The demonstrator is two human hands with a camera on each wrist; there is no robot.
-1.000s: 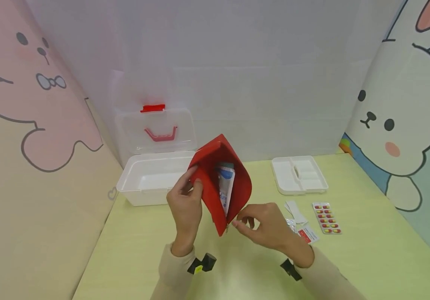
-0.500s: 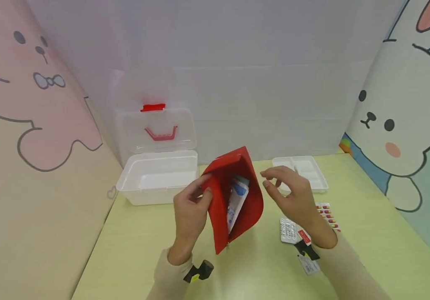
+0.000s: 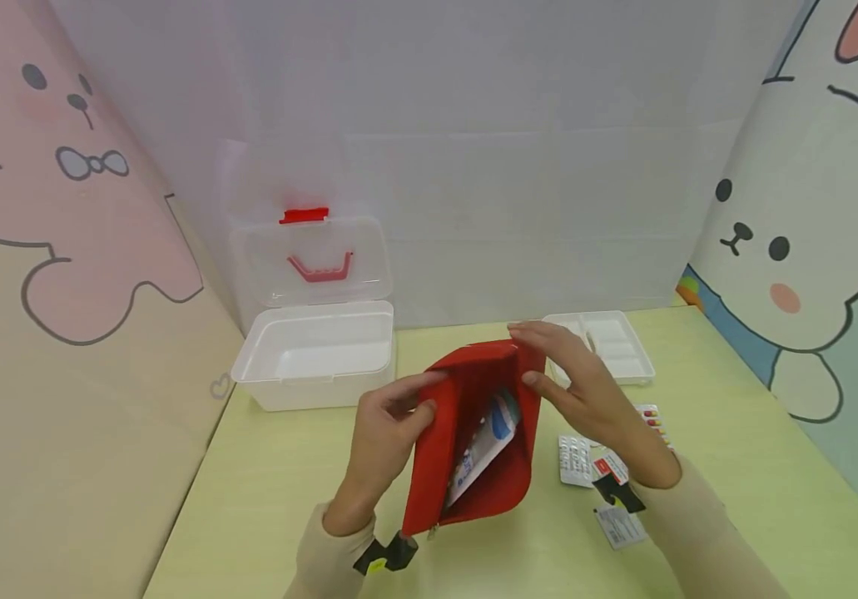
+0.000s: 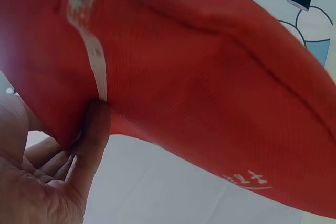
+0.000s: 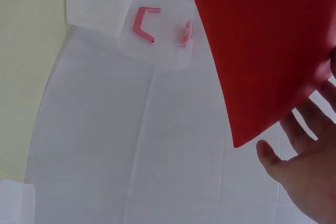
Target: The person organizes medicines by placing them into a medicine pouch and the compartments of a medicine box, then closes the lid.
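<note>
Packet [image 3: 484, 451] in pouch [image 3: 429, 474], box [image 3: 301, 396] behind left, tray [image 3: 627, 366] behind right, blister packs [image 3: 574, 460] right

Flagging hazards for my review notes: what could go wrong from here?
The red pouch gapes, so the white-and-blue packet inside might slide out if the pouch tips. The left hand grips it; the right hand, thumb apparently clear in its wrist view, could let that side slip. The right forearm, partly hiding the capsule blister pack, might knock it.
</note>
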